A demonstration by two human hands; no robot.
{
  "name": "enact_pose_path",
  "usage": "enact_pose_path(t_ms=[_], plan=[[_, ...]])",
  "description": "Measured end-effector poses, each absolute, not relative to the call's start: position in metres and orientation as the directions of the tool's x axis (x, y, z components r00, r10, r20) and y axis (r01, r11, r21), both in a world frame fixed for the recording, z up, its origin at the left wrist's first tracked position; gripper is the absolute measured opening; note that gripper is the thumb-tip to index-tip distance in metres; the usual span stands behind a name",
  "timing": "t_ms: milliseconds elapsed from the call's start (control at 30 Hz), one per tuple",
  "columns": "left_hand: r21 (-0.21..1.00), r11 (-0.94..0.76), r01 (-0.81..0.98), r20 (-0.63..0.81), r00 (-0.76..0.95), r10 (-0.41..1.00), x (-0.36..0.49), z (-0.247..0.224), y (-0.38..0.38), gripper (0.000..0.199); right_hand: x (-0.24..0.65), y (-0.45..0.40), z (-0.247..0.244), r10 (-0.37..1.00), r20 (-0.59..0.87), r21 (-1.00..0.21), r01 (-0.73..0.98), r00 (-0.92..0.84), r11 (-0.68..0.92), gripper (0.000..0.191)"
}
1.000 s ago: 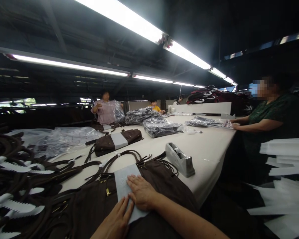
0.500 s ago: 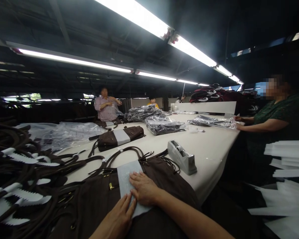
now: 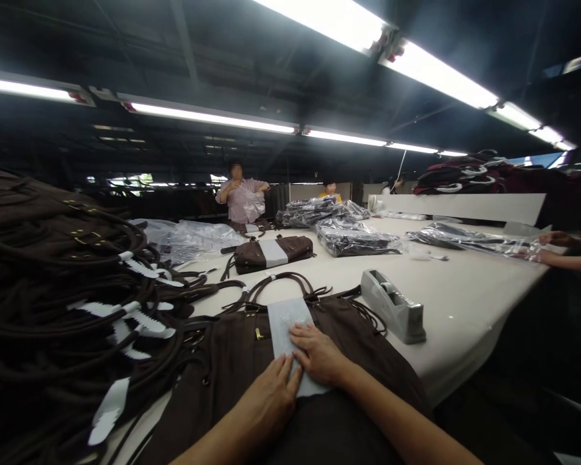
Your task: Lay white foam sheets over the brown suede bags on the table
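Note:
A dark brown bag (image 3: 237, 361) lies flat on the pale table in front of me, its handles pointing away. Across its middle runs a white paper strip (image 3: 285, 320). My left hand (image 3: 274, 394) rests on the lower part of the strip with fingers stretched out. Just right of it, my right hand (image 3: 317, 354) lies on the same strip, fingers spread, close to the left fingertips. Neither hand grips anything. A grey tape dispenser (image 3: 392, 307) stands to the right of the bag. Beyond the handles lies a second brown bag (image 3: 295, 247) wrapped with a white strip.
Brown bags (image 3: 33, 278) are piled high at the left. Plastic sheets (image 3: 186, 239) lie behind them. Plastic-wrapped bags (image 3: 351, 237) sit on the far table (image 3: 458, 281). A person (image 3: 242, 197) stands behind; another person's hands (image 3: 552, 248) hold plastic at the right edge.
The view has turned left, so the scene sits further right and more of the left pile shows. Both hands remain on the strip. The far person's arms have shifted.

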State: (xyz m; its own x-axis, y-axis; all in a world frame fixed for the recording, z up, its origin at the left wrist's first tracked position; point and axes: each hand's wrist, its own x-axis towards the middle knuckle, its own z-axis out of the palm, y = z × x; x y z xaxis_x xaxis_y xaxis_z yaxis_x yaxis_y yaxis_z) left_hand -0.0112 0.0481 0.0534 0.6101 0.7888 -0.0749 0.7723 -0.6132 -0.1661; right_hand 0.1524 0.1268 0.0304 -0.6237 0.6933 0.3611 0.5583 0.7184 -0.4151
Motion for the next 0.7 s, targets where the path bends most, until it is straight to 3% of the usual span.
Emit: enact_pose_path(t_ms=[133, 300, 500, 633, 700], plan=[[-0.188, -0.627, 0.756, -0.046, 0.631, 0.774, -0.015, 0.042, 0.053, 0.059, 0.154, 0.127, 0.030, 0.709, 0.422, -0.430, 0.564, -0.565, 0.705, 0.036], [-0.124, -0.646, 0.754, -0.009, 0.650, 0.760, -0.024, 0.044, 0.053, 0.061, 0.154, 0.127, 0.033, 0.760, 0.378, -0.406, 0.643, -0.529, 0.649, 0.054], [0.000, -0.708, 0.706, -0.003, 0.708, 0.706, -0.058, 0.039, 0.060, 0.066, 0.155, 0.130, 0.030, 0.759, 0.427, -0.501, 0.571, -0.492, 0.651, 0.035], [-0.033, -0.697, 0.717, 0.066, 0.697, 0.714, -0.068, 0.022, 0.064, 0.057, 0.156, 0.131, 0.029, 0.755, 0.441, -0.486, 0.579, -0.484, 0.655, 0.040], [0.014, -0.685, 0.729, 0.057, 0.683, 0.728, -0.067, 0.030, 0.059, 0.051, 0.156, 0.131, 0.029, 0.751, 0.423, -0.464, 0.590, -0.507, 0.660, 0.044]])
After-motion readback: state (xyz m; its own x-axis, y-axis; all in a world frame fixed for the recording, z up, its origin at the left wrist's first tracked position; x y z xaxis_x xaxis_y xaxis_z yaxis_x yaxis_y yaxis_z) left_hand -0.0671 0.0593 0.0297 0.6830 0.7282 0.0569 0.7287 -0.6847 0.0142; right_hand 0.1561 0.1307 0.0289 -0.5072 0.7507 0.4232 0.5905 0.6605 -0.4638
